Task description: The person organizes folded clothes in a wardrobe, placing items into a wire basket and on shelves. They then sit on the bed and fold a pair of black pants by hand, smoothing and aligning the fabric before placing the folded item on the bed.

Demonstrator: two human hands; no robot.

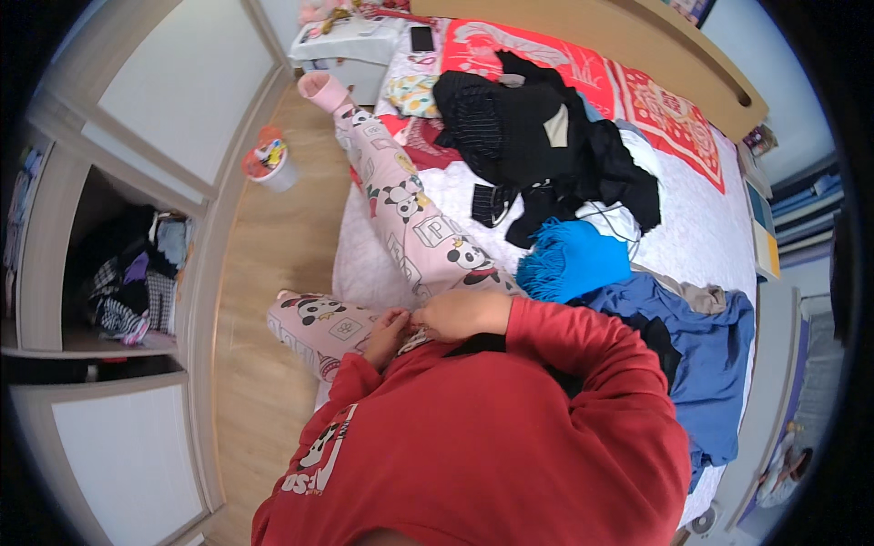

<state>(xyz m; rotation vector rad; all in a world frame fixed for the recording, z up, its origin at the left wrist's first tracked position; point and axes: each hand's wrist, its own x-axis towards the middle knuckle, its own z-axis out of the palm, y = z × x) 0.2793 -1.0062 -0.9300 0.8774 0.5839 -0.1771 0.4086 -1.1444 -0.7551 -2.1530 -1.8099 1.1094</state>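
Close together over my lap are my two hands, both with fingers closed. My left hand point(386, 338) pinches at the near side of a small whitish and dark patterned bit of cloth point(414, 340), just in front of my red sweatshirt point(492, 437). My right hand point(466, 315) is bent over from the right, its fingertips meeting those of the left at that cloth. What exactly lies between the fingers is mostly hidden. Under and beyond the hands are my legs in pink panda-print trousers point(401, 205), one stretched along the bed, the other bent to the left.
Black clothes point(537, 127), a bright blue fringed scarf point(578, 259) and a blue garment point(706, 337) lie on the bed point(364, 264). A white waste bin point(276, 173) stands on the wooden floor point(250, 364). At left is an open wardrobe with heaped clothes point(137, 291). A phone point(421, 39) lies near the headboard.
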